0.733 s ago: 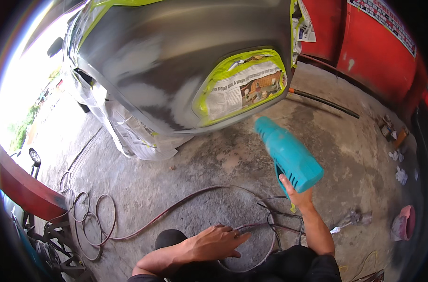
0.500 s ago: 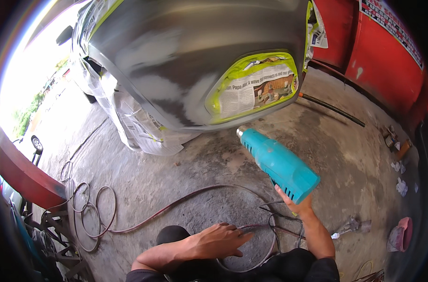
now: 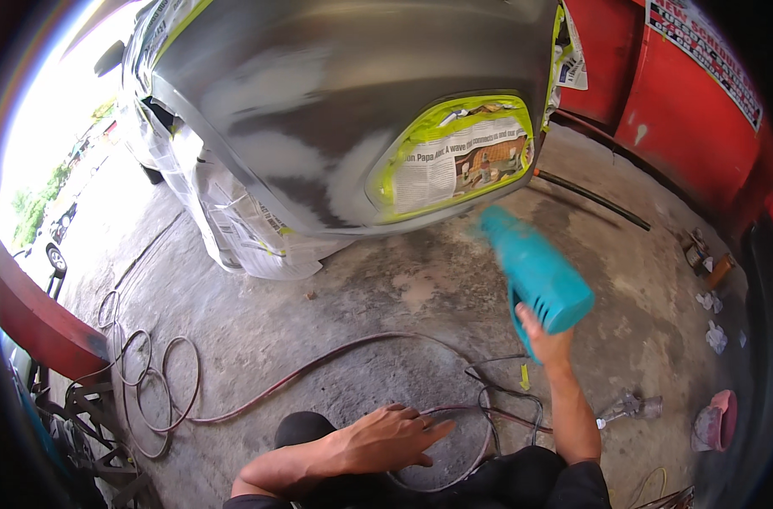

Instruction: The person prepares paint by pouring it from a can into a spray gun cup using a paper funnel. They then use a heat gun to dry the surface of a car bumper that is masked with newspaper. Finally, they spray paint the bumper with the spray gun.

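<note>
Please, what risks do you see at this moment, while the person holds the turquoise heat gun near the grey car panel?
1. The heat gun in the right hand points toward the masked light opening, covered with newspaper and yellow-green tape; paper may scorch if heated long.
2. The red hose and dark cables loop on the floor beside the left hand and the knees; they may snag or trip.

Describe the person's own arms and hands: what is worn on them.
Both hands are bare: no gloves, rings or watch show on the left hand or the right hand. Both forearms are uncovered. Black sleeves start near the picture's lower edge.
</note>
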Demonstrator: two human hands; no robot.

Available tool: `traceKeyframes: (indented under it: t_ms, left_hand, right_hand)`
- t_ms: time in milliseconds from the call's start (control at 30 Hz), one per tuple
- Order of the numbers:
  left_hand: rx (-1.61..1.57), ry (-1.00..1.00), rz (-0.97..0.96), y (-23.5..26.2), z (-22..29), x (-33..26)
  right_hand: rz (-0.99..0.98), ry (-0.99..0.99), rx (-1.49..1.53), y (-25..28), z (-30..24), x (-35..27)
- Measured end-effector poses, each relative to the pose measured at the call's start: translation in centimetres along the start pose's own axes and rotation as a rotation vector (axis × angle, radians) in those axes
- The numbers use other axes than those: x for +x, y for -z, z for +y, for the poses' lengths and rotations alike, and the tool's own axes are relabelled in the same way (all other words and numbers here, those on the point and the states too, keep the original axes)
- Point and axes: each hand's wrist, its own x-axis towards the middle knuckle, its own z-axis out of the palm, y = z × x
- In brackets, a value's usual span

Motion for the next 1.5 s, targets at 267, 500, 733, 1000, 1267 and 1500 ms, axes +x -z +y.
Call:
traceKeyframes:
  t_ms: [267, 500, 733, 1000, 1267, 1500]
  left_hand:
    - [-0.010, 0.013, -0.029, 0.3, 0.0, 0.2]
    - [0.041, -0.038, 0.040, -0.8, -0.3, 0.6]
    - [0.039, -0.049, 0.054, -1.0, -0.5, 0.3]
    - [0.018, -0.042, 0.050, -1.2, -0.7, -0.5]
    - [-0.005, -0.044, 0.069, -1.0, -0.8, -1.0]
    - [0.001, -0.032, 0.022, -1.1, -0.8, 0.2]
  right_hand:
    - [0.244, -0.347, 0.347, 3.3, 3.1, 4.5]
    - [-0.076, -0.262, 0.388, 2.1, -0.8, 1.1]
    - [-0.256, 0.105, 0.113, -0.3, -4.2, -1.9]
    - [-0.244, 0.025, 0.216, -1.9, -3.6, -1.8]
    - [0.263, -0.237, 0.404, 1.0, 0.5, 1.9]
    - [-0.254, -0.018, 0.118, 0.3, -1.5, -2.0]
